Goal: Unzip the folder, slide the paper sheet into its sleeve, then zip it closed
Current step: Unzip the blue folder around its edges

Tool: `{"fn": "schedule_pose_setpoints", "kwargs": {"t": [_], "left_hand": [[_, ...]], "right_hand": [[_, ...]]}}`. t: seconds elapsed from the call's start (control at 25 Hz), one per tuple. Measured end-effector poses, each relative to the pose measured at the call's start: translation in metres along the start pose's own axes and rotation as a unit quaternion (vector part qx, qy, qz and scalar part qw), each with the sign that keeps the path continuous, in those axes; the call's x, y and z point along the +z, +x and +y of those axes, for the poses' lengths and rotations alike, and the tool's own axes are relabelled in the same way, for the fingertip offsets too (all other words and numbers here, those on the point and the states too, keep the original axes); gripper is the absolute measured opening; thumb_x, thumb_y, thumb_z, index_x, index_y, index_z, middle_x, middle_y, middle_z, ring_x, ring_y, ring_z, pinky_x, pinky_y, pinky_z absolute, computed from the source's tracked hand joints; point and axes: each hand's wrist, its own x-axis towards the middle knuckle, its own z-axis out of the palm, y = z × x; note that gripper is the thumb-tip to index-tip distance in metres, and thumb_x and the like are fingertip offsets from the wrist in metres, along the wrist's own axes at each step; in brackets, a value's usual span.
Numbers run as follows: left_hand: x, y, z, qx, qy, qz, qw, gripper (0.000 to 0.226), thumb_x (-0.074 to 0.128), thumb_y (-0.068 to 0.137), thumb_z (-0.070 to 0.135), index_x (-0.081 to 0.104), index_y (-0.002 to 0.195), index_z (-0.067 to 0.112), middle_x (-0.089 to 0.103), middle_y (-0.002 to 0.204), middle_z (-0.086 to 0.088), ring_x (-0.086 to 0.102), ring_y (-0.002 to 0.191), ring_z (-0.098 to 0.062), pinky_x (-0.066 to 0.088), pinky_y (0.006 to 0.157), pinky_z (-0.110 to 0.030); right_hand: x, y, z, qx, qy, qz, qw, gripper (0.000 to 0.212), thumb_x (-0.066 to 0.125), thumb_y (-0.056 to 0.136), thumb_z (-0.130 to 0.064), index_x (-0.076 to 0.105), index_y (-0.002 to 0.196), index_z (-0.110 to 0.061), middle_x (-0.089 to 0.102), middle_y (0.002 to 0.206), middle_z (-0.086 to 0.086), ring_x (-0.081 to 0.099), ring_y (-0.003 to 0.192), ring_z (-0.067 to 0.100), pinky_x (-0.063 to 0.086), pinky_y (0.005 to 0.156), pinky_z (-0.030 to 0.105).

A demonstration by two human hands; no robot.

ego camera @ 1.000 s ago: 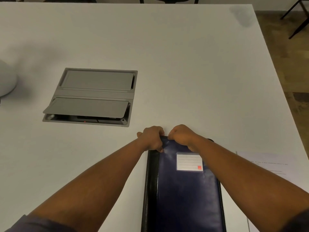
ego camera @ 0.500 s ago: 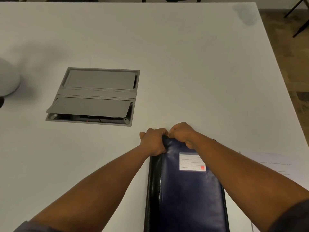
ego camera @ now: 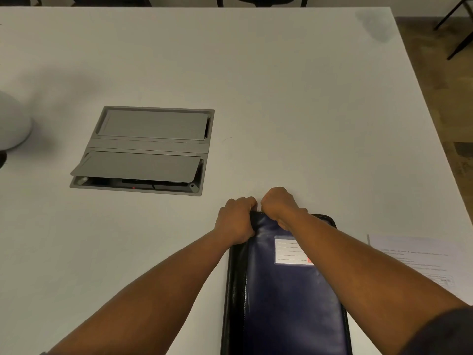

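On the white table (ego camera: 281, 85), near its front edge, lies the dark blue zipped folder w/ black trim (ego camera: 289, 290). Left hand (ego camera: 235, 221) grips its far left corner; right hand (ego camera: 279, 204) is curled on the far edge, prob. pinching the zip pull, hidden. Printed paper sheet (ego camera: 414, 254) waits just beside, to the right. Risk: a hard tug may lift the folder or jam the zip at the corner. Vs. 1 s ago, hands are almost unmoved, the right one slightly farther.

Both forearms stretched forward, left hand (ego camera: 236, 221) and right hand (ego camera: 279, 204) fisted side by side, knuckles nearly touching
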Motion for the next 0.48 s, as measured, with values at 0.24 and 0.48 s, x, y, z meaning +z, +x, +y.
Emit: {"fn": "schedule_pose_setpoints", "kwargs": {"t": [0.24, 0.48], "left_hand": [[-0.002, 0.000, -0.005, 0.003, -0.021, -0.020, 1.000, 0.049, 0.084, 0.067, 0.011, 0.054, 0.102, 0.026, 0.062, 0.110, 0.001, 0.052, 0.097, -0.018, 0.044, 0.070, -0.031], [0.000, 0.003, -0.006, -0.004, -0.026, -0.018, 0.999, 0.050, 0.085, 0.066, 0.011, 0.055, 0.102, 0.027, 0.062, 0.109, 0.003, 0.054, 0.095, -0.017, 0.046, 0.071, -0.030]], "right_hand": [[-0.024, 0.004, 0.024, 0.025, -0.073, 0.051, 0.996, 0.007, 0.053, 0.072, -0.012, 0.052, 0.078, -0.017, 0.061, 0.083, 0.006, 0.058, 0.082, 0.029, 0.040, 0.094, 0.051], [-0.078, 0.007, 0.075, 0.081, -0.122, 0.082, 0.986, 0.010, 0.051, 0.071, -0.017, 0.056, 0.080, -0.016, 0.062, 0.085, 0.006, 0.054, 0.076, 0.026, 0.034, 0.091, 0.047]]}}
